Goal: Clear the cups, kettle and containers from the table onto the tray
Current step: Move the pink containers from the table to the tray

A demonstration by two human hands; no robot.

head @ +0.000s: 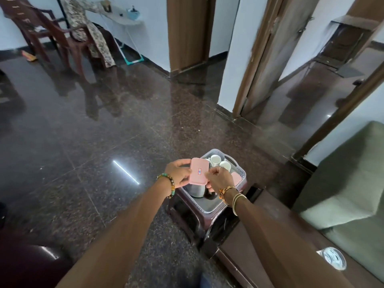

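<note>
A grey tray sits on a dark plastic stool. Inside it are two white cups, a steel kettle with a black handle, and a pink container at the right side. A second pink container with a small label hangs above the kettle. My left hand grips its left edge, and my right hand pinches its right edge. My right hand hides part of the tray's middle.
A dark wooden table lies at the lower right with a clear glass on it. A green sofa stands beyond. Brown chairs stand at the far left. Polished dark floor surrounds the stool.
</note>
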